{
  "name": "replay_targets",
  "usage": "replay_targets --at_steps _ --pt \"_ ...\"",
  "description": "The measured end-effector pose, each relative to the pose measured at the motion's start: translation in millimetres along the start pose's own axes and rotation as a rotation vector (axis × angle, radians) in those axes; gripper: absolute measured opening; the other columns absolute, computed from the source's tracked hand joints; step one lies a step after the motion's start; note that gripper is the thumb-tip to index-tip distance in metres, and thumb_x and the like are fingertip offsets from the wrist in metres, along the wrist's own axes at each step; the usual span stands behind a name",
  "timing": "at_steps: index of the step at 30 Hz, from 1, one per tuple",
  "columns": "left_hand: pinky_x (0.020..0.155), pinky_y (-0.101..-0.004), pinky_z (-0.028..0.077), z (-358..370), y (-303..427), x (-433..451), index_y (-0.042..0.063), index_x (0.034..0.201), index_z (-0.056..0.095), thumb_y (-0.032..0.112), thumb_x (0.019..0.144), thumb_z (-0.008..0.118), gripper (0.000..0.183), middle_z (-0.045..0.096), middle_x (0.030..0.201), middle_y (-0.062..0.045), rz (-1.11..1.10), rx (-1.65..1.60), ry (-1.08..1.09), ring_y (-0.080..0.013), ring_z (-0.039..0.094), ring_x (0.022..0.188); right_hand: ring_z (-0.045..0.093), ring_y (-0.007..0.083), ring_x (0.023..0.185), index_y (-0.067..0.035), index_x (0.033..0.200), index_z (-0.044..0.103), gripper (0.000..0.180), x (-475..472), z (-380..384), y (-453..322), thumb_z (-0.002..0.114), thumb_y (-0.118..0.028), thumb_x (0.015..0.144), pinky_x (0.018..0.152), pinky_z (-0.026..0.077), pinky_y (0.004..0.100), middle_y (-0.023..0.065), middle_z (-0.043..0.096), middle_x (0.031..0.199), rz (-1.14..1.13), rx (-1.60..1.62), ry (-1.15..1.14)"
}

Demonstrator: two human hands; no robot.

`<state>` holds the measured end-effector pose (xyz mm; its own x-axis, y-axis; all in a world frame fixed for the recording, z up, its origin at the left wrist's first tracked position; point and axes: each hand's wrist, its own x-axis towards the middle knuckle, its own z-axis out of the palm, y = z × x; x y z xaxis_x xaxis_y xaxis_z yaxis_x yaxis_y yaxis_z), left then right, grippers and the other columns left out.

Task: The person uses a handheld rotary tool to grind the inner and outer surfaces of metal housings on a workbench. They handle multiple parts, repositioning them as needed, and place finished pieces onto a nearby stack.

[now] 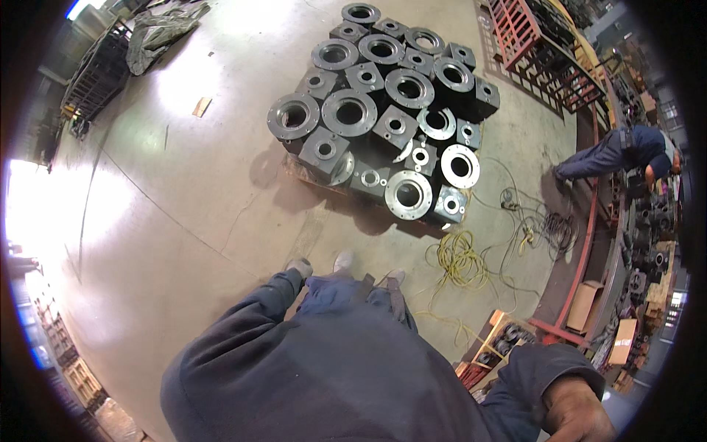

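My left hand, which looks gloved in grey, hangs low at my side above the concrete floor. It touches nothing that I can see, and its fingers are too small to make out. My right arm is bent up at the lower right. Only the bare wrist and part of my right hand show there; the fingers are cut off by the picture's rim. Before me stands a pallet packed with dark cast metal housings. Several carry round machined flanges with bolt holes.
A coiled yellow cable and dark cords lie right of the pallet. Beyond them a person bends over a parts-laden bench. A red metal rack stands at upper right, a wooden crate of parts at lower right. A cardboard scrap lies left.
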<state>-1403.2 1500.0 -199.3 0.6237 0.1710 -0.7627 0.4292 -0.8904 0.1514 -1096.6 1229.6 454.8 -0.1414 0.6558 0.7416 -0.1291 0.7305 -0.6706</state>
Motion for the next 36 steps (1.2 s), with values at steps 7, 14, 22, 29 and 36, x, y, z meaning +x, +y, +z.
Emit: replay_targets --at_steps 7,14,22,29,36 --pt "0.094 -0.0404 0.058 -39 44 6 0.008 0.120 0.077 0.018 0.089 0.066 0.034 0.079 0.110 -0.019 -0.350 -0.554 0.087 -0.0333 0.075 0.110 0.063 0.0316 0.062 -0.010 0.083 0.053 0.018 -56 9 -49 0.051 -0.011 0.101 0.050 0.048 0.0493 0.0146 0.057 0.070 -0.053 -0.055 0.177" --pt "0.104 -0.0412 0.053 -32 122 22 0.008 0.124 0.076 0.026 0.084 0.068 0.044 0.074 0.126 -0.022 -0.371 -0.538 0.069 -0.0363 0.070 0.121 0.065 0.0315 0.066 -0.008 0.088 0.055 0.015 -148 -5 -136 0.053 -0.014 0.102 0.053 0.050 0.0497 0.0168 0.060 0.076 -0.119 -0.201 0.232" --pt "0.102 -0.0417 0.054 -57 245 20 0.007 0.118 0.078 0.039 0.089 0.067 0.045 0.076 0.118 -0.022 -0.479 -0.675 0.164 -0.0351 0.072 0.115 0.067 0.0313 0.071 -0.006 0.094 0.058 0.014 -246 -12 -234 0.054 -0.016 0.104 0.057 0.052 0.0502 0.0193 0.064 0.083 -0.121 -0.348 0.290" --pt "0.098 -0.0413 0.056 -74 284 44 0.006 0.115 0.078 0.035 0.090 0.067 0.040 0.078 0.111 -0.020 -0.367 -0.677 0.252 -0.0331 0.074 0.107 0.069 0.0312 0.076 -0.005 0.099 0.061 0.016 -304 -59 -265 0.056 -0.018 0.105 0.060 0.054 0.0507 0.0215 0.067 0.089 -0.192 -0.315 0.277" --pt "0.095 -0.0400 0.057 -129 359 124 0.004 0.114 0.078 0.041 0.088 0.069 0.045 0.079 0.109 -0.018 -0.477 -0.801 0.069 -0.0322 0.075 0.103 0.071 0.0317 0.091 -0.005 0.109 0.065 0.015 -357 -183 -282 0.062 -0.018 0.104 0.073 0.058 0.0478 0.0219 0.070 0.106 -0.029 -0.248 0.005"
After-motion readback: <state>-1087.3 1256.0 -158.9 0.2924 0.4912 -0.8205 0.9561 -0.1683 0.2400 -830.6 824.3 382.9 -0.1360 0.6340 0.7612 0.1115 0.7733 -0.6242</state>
